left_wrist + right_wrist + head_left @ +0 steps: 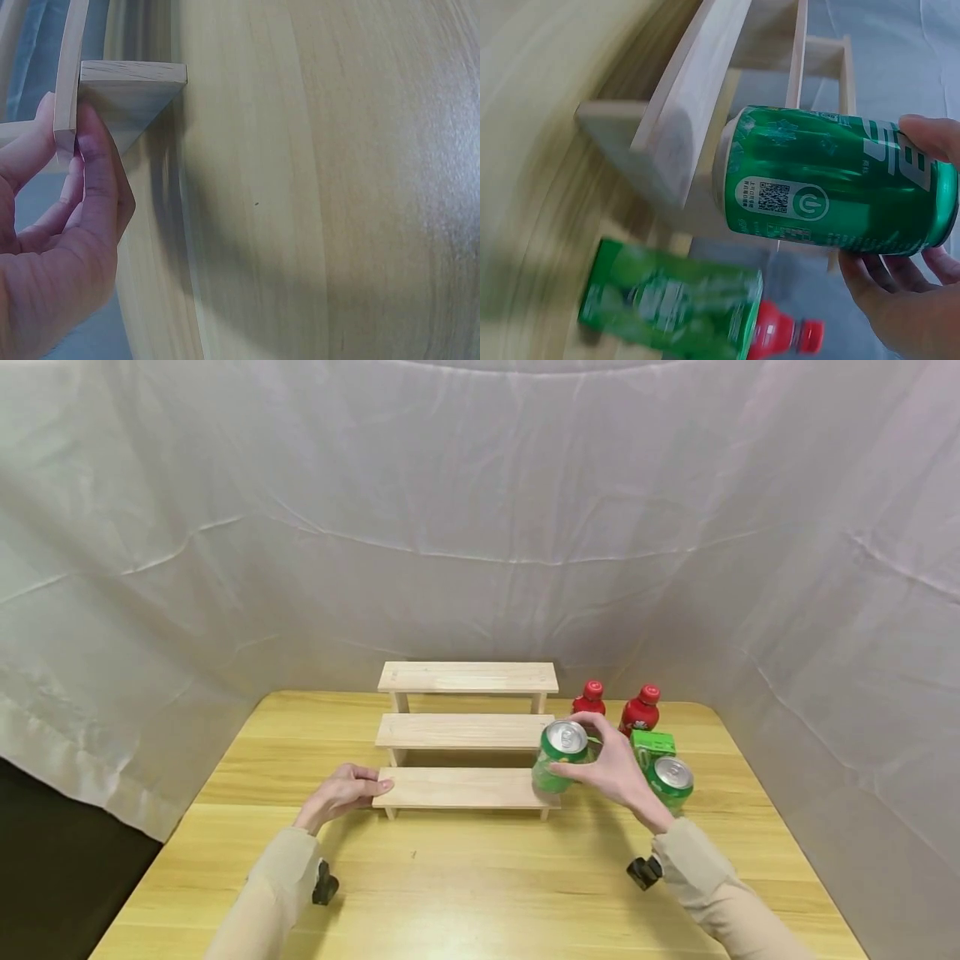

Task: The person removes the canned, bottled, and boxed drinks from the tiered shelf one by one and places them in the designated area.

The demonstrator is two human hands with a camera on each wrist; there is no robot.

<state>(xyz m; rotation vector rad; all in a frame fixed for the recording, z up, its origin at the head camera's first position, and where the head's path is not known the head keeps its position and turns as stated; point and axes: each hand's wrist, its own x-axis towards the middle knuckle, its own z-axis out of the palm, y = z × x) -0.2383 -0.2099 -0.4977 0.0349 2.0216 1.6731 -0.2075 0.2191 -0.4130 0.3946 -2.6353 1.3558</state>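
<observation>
A three-tier wooden stand (457,787) stands on the table. My left hand (350,789) pinches the left end of its lowest board, thumb on top and fingers underneath; the left wrist view shows this grip on the board's end (66,112). My right hand (611,766) holds a green soda can (557,760) upright, thumb and fingers round its upper part. The can (825,180) is over the right end of the lowest board, with a small gap beneath its base in the right wrist view.
Right of the stand are two red-capped bottles, one nearer the stand (588,700) and one farther right (640,712). A green carton (654,743) and a second green can (672,779) stand in front of them. Grey-white curtains (480,527) enclose the wooden table (480,877).
</observation>
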